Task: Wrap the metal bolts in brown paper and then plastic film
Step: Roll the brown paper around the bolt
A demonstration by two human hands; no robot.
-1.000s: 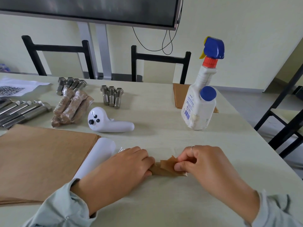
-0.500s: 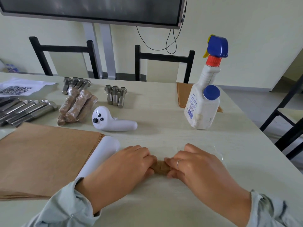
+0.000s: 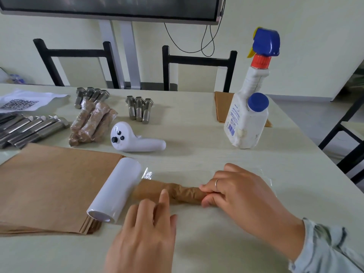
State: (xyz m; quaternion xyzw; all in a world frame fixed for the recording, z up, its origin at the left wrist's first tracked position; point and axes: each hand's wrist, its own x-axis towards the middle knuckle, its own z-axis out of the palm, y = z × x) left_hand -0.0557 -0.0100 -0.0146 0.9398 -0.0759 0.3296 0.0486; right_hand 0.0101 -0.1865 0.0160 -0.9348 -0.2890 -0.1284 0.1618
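Note:
A bolt wrapped in crumpled brown paper (image 3: 177, 192) lies across the table on a sheet of clear plastic film (image 3: 264, 174). My right hand (image 3: 242, 196) grips its right end between fingers and thumb. My left hand (image 3: 145, 229) hovers in front of it with fingers fairly straight, the index fingertip at the bundle's middle. The white film roll (image 3: 116, 188) lies against the bundle's left end, on the edge of a brown paper stack (image 3: 51, 186). Several wrapped bolts (image 3: 92, 121) are piled at the back left. Bare bolts lie behind them (image 3: 90, 95), beside them (image 3: 138, 109), and longer ones at far left (image 3: 29, 129).
A white handheld controller (image 3: 136, 140) lies behind the film roll. A white spray bottle (image 3: 250, 107) stands at the right on more brown paper (image 3: 220, 107). A printed sheet (image 3: 25, 101) sits at the back left. Black chairs (image 3: 199, 62) stand behind the table; the table edge runs at the right.
My left hand has let go of the bundle's left end and drawn back toward me, uncovering most of the wrapped bolt. My right hand keeps hold of the right end.

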